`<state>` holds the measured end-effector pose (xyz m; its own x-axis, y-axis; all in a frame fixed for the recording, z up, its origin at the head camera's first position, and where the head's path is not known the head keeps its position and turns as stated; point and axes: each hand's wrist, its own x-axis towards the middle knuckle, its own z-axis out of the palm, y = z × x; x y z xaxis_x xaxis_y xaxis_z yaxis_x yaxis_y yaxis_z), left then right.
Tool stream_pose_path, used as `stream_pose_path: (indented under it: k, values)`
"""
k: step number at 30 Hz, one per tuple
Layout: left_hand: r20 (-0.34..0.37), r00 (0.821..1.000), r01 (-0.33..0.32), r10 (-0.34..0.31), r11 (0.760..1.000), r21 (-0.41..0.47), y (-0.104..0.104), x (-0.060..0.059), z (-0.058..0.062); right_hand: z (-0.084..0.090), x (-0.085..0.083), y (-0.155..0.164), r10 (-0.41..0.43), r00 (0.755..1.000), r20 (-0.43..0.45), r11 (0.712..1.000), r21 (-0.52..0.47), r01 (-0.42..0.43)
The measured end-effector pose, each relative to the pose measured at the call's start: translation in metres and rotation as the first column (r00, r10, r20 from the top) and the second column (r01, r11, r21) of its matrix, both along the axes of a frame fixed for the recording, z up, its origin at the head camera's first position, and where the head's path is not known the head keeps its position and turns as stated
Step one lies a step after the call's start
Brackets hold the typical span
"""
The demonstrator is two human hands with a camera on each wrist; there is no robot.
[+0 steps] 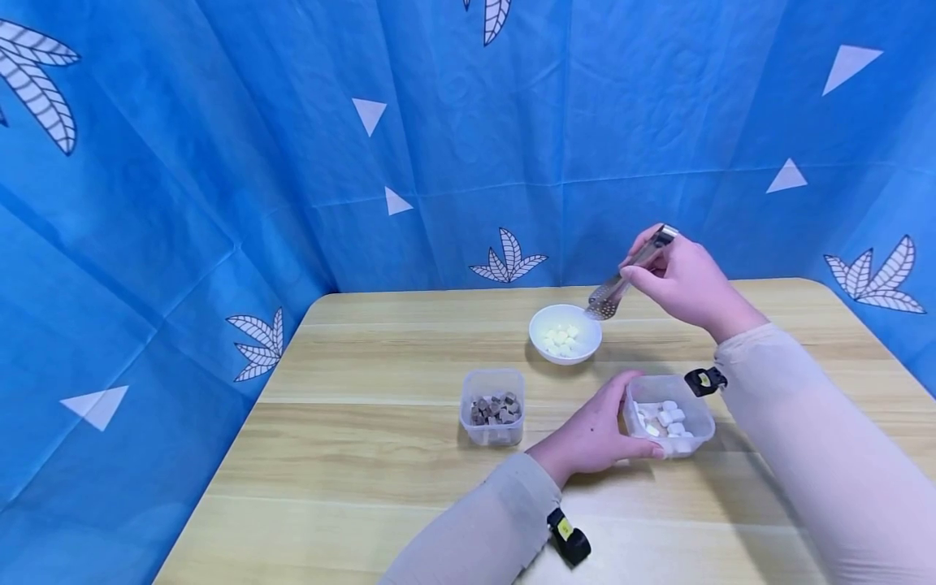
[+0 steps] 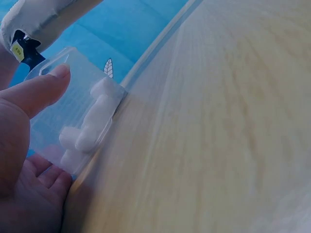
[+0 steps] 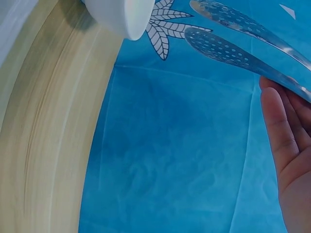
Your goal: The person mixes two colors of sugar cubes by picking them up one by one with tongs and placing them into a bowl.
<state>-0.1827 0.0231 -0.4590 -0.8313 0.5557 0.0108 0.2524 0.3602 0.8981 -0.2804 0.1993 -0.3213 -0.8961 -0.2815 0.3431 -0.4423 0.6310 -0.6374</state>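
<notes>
1. Tongs (image 1: 610, 288) of perforated metal are held in the right hand (image 1: 687, 280), pinched between thumb and fingers. The hand is closed only partway, and the two tong arms are seen spread apart in the right wrist view.
2. The tong tips are directed down and to the left of the right hand, near the right rim of the white bowl (image 1: 563, 359). A gap between tips and bowl is shown in the right wrist view.
3. Pale pieces (image 1: 560, 337) are contained in the bowl, which is placed on the tabletop (image 1: 366, 422).
4. The clear container (image 1: 687, 447) is gripped at its left end by the left hand (image 1: 595, 431). The thumb is laid along the near side; the fingers are placed round the opposite side. White pieces (image 1: 669, 416) are held inside. Whether the whole base is supported by the tabletop cannot be told.
5. The second container (image 1: 497, 436), partly filled with dark pieces (image 1: 497, 409), is positioned to the left of the left hand, apart from it.
6. Behind the tabletop, a blue curtain (image 1: 468, 162) printed with leaves and triangles is hung.
</notes>
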Motion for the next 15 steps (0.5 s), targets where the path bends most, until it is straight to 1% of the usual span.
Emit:
stream_pose_path:
  k: [8,10,15]
  values:
    - [0.009,1.000,-0.014,0.014,1.000,-0.012,0.000,0.001,0.000,0.000,0.012,0.008,-0.019,1.000,-0.022,1.000,-0.010,0.018]
    - [0.007,1.000,-0.015,0.015,1.000,-0.013,0.001,0.001,0.000,-0.001,0.017,0.012,-0.014,0.999,-0.035,1.000,-0.025,0.013]
    - [0.005,1.000,-0.019,0.019,1.000,-0.016,0.001,0.001,-0.001,-0.004,0.033,0.028,-0.011,1.000,-0.029,0.996,-0.086,0.008]
